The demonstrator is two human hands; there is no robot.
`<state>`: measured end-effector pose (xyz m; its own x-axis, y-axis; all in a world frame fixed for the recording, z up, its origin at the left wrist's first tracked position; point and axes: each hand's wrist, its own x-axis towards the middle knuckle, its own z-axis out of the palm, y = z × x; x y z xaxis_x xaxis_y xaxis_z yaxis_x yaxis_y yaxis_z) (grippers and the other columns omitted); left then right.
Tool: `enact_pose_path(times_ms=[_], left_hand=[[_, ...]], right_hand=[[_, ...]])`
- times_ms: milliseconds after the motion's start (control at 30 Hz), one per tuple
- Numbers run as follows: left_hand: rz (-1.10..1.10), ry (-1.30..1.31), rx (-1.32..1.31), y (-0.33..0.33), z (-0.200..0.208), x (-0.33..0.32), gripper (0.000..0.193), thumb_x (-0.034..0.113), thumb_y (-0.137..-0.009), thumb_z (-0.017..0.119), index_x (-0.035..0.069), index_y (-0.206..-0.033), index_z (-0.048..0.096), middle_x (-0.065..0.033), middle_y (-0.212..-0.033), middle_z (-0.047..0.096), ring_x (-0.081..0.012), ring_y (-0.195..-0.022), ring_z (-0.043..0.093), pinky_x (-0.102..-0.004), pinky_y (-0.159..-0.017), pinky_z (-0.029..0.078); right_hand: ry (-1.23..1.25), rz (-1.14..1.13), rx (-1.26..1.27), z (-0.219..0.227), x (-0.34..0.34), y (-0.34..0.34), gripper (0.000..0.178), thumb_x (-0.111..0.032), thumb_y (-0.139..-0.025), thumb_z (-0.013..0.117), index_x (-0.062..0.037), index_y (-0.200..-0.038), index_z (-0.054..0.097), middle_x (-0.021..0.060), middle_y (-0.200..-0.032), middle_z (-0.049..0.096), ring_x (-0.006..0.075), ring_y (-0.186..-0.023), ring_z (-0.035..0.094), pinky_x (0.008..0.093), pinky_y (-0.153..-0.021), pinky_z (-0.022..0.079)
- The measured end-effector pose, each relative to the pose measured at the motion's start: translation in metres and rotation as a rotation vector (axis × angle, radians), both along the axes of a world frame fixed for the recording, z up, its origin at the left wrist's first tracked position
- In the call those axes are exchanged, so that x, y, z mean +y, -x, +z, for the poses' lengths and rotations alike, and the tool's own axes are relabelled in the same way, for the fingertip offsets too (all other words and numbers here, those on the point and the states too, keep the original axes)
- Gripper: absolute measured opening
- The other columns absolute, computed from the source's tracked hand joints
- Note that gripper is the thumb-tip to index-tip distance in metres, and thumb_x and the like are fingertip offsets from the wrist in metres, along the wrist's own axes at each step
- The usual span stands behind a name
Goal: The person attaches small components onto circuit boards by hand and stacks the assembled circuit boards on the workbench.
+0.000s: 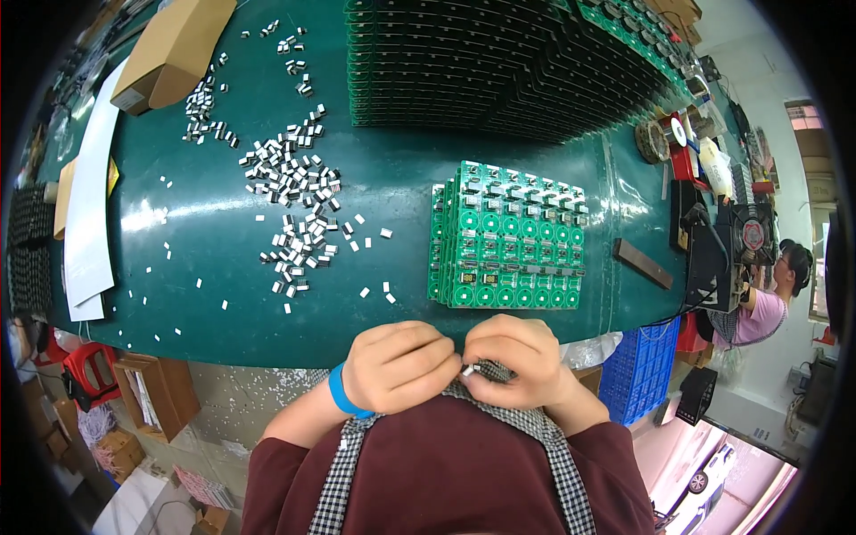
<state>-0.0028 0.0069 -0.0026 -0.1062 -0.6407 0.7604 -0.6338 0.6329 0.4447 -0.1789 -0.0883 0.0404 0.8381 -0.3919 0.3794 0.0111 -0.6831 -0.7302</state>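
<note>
My left hand (399, 367), with a blue band at the wrist, is closed, fingers curled, at the table's front edge. What it may hold is hidden. Beside it my right hand (514, 364) pinches a small white block-shaped electronic part (471, 369) between thumb and forefinger. The fingertips of both hands nearly meet there. Just beyond the hands lies a stack of green circuit boards (517, 241), and two dark display parts (477, 278) sit at the lower left of its top panel. Left of the boards, many similar white and black parts (299, 183) are strewn in a loose heap.
Tall rows of stacked green boards (464, 71) stand at the back of the green table (383, 160). A dark bar (642, 263) lies to the right. At left are a cardboard box (174, 53) and white sheets (89, 205). A co-worker (758, 308) sits at far right, near a blue crate (637, 374).
</note>
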Motion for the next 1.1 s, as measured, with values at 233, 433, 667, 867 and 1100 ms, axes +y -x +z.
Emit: enact_pose_path(times_ms=[233,433,667,867,1100], left_hand=[[-0.013,-0.033,0.134,0.003,-0.004,0.002,0.023,0.009,-0.066,0.069,0.003,-0.088,0.065,-0.0068,-0.083,0.065,-0.0205,-0.071,0.064,-0.0299,-0.061,0.053],[-0.005,-0.123,0.151,0.003,0.001,-0.002,0.024,0.008,-0.066,0.072,0.002,-0.088,0.065,-0.0081,-0.085,0.066,-0.0211,-0.07,0.064,-0.0296,-0.061,0.053],[0.038,-0.076,0.113,0.004,0.0,-0.003,0.021,0.007,-0.063,0.074,0.005,-0.081,0.064,-0.0071,-0.08,0.064,-0.0205,-0.067,0.063,-0.0296,-0.057,0.051],[0.52,-0.473,-0.069,-0.025,-0.013,-0.026,0.016,0.004,-0.072,0.07,0.003,-0.084,0.059,-0.0083,-0.084,0.058,-0.0268,-0.076,0.055,-0.0357,-0.063,0.045],[0.512,-0.631,-0.189,-0.03,-0.039,-0.034,0.021,-0.002,-0.074,0.065,0.0,-0.095,0.061,-0.0111,-0.095,0.058,-0.0291,-0.084,0.055,-0.0385,-0.07,0.046]], right_hand=[[0.098,-0.131,-0.146,-0.007,0.013,0.003,0.024,0.002,-0.064,0.078,-0.0025,-0.087,0.069,0.008,-0.085,0.065,0.0187,-0.07,0.066,0.0269,-0.056,0.055],[0.184,-0.113,-0.143,-0.007,0.01,0.003,0.024,0.001,-0.065,0.077,-0.0029,-0.088,0.069,0.0078,-0.086,0.066,0.0191,-0.071,0.067,0.0272,-0.059,0.057],[0.167,-0.166,-0.109,-0.001,0.005,0.006,0.023,0.003,-0.066,0.077,-0.003,-0.087,0.069,0.0085,-0.084,0.066,0.0198,-0.07,0.067,0.0272,-0.058,0.055],[0.38,-0.397,0.118,0.0,-0.032,0.018,0.022,0.005,-0.069,0.073,-0.0017,-0.09,0.067,0.0087,-0.083,0.064,0.0208,-0.068,0.065,0.0293,-0.055,0.052],[0.453,-0.332,0.229,0.002,-0.033,0.016,0.024,0.005,-0.067,0.071,-0.001,-0.09,0.066,0.0074,-0.084,0.062,0.0211,-0.071,0.064,0.0294,-0.057,0.052]])
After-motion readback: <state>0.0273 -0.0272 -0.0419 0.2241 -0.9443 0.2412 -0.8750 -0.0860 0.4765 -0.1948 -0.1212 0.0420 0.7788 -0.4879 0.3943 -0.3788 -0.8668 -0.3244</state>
